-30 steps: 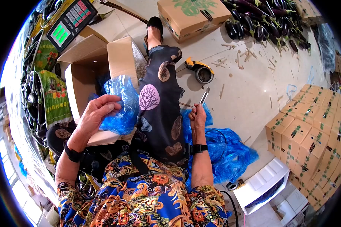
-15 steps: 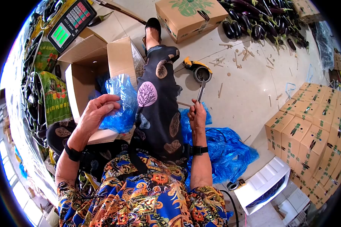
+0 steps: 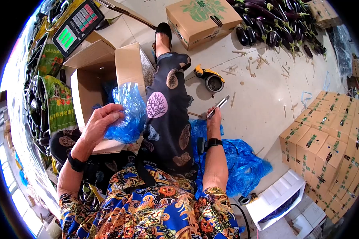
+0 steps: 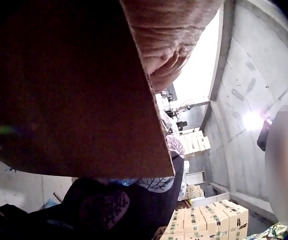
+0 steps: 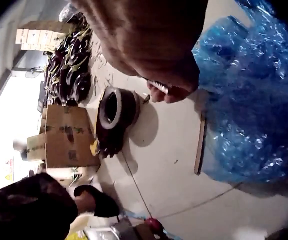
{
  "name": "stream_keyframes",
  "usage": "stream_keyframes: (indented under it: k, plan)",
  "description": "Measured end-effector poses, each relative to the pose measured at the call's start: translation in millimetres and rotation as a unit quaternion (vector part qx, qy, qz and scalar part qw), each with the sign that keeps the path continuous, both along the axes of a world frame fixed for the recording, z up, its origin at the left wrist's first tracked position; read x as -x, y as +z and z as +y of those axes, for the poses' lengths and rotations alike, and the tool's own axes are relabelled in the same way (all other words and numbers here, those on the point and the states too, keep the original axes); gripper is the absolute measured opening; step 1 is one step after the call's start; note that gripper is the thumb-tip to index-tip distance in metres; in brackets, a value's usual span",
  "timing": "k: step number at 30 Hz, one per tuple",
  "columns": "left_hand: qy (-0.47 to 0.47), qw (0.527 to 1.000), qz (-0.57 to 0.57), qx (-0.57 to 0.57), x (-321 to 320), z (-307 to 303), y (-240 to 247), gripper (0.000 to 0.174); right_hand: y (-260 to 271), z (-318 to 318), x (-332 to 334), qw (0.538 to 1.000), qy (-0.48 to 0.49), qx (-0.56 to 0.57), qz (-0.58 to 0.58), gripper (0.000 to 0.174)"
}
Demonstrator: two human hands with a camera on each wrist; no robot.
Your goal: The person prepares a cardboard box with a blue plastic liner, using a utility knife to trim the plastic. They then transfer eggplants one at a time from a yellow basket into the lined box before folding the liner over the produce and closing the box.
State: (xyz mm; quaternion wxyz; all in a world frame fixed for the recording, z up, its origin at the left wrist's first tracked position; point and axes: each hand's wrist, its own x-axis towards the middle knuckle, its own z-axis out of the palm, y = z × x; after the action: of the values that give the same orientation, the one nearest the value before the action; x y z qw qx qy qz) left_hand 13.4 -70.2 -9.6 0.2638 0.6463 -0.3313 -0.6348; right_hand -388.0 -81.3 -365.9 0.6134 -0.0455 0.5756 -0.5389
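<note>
My right hand (image 3: 214, 122) grips a silver utility knife (image 3: 219, 106), which points up and to the right above the floor. In the right wrist view only a short ridged part of the knife (image 5: 159, 87) shows under the hand. My left hand (image 3: 103, 122) is over the near side of an open cardboard box (image 3: 85, 89), its fingers loosely bent. The fingertips overlap a crumpled blue plastic bag (image 3: 129, 103) that spills from the box. In the left wrist view a dark cardboard flap (image 4: 74, 100) hides much of the scene in front of that hand.
A yellow tape dispenser (image 3: 211, 79) stands on the floor ahead of my right hand. More blue plastic sheeting (image 3: 243, 163) lies under the right forearm. A closed carton (image 3: 203, 22), piled eggplants (image 3: 275, 28), stacked cartons (image 3: 319, 139) and a scale (image 3: 75, 26) are around me.
The utility knife has swung from nearly upright to slanting right, as my right wrist turned and moved slightly right. My left hand keeps its place by the bag.
</note>
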Motion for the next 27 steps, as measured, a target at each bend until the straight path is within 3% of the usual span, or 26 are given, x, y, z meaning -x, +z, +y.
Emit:
stream_keyframes:
  k: [2, 3, 4, 6, 8, 10, 13, 15, 18, 20, 21, 22, 23, 24, 26, 27]
  plan:
    - [-0.023, 1.0, -0.013, 0.006, -1.3, -3.1, 8.8, 0.031, -2.6, -2.5, 8.0, 0.985, 0.12, 0.008, 0.121, 0.026]
    - [-0.029, 0.999, -0.023, 0.007, -3.3, -3.5, 14.1, 0.031, -5.4, -8.1, 10.7, 0.992, 0.118, -0.029, 0.037, 0.024]
    - [-0.022, 0.999, -0.025, 0.015, -5.2, -2.9, 18.1, 0.033, -27.6, -6.2, 21.9, 0.976, 0.136, -0.065, 0.154, 0.022]
    - [-0.018, 0.998, -0.035, 0.039, -21.0, -1.1, 26.6, 0.033, -86.5, 0.2, 33.7, 0.902, 0.178, -0.109, 0.378, 0.033]
    - [-0.008, 0.994, -0.085, 0.066, -39.1, 1.2, 31.9, 0.032, -18.2, -16.2, 30.3, 0.931, 0.16, -0.104, 0.312, 0.024]
    - [0.003, 0.987, -0.125, 0.102, -56.9, 1.2, 34.6, 0.031, 24.8, -37.2, 29.6, 0.961, 0.17, -0.026, 0.219, 0.021]
    - [-0.043, 0.962, -0.208, 0.173, -72.5, -4.7, 28.4, 0.033, 137.5, -80.1, -4.4, 0.954, 0.189, 0.053, 0.226, 0.021]
    - [-0.003, 0.971, -0.147, 0.188, -73.4, -6.2, -6.0, 0.039, 235.2, -98.3, -44.9, 0.945, 0.205, 0.134, 0.217, 0.019]
    - [-0.108, 0.931, -0.287, 0.198, -55.4, -22.1, -20.3, 0.056, 346.2, -102.9, -93.4, 0.891, 0.293, 0.25, 0.24, 0.023]
    - [-0.092, 0.9, -0.348, 0.246, -43.5, -30.0, -41.2, 0.047, 395.2, -100.8, -125.1, 0.835, 0.374, 0.273, 0.297, 0.022]
    - [-0.141, 0.913, -0.307, 0.23, -49.7, -36.3, -50.0, 0.04, 409.8, -100.3, -140.2, 0.803, 0.412, 0.284, 0.324, 0.022]
    - [-0.19, 0.921, -0.264, 0.214, -54.7, -43.3, -48.8, 0.034, 416.8, -101.5, -152.5, 0.784, 0.449, 0.292, 0.315, 0.02]
    - [-0.149, 0.943, -0.219, 0.204, -52.3, -43.9, -49.1, 0.021, 416.6, -105.6, -165.5, 0.738, 0.482, 0.314, 0.352, 0.022]
    - [-0.127, 0.94, -0.207, 0.24, -49.6, -44.0, -39.7, 0.019, 414.4, -109.5, -179.2, 0.69, 0.512, 0.334, 0.388, 0.025]
    - [-0.087, 0.928, -0.185, 0.311, -44.4, -44.0, -13.6, 0.016, 413.2, -111.7, -209.5, 0.646, 0.55, 0.365, 0.383, 0.04]
    - [-0.075, 0.922, -0.186, 0.33, -40.7, -44.5, -2.2, 0.012, 403.9, -115.0, -222.0, 0.592, 0.548, 0.419, 0.417, 0.047]
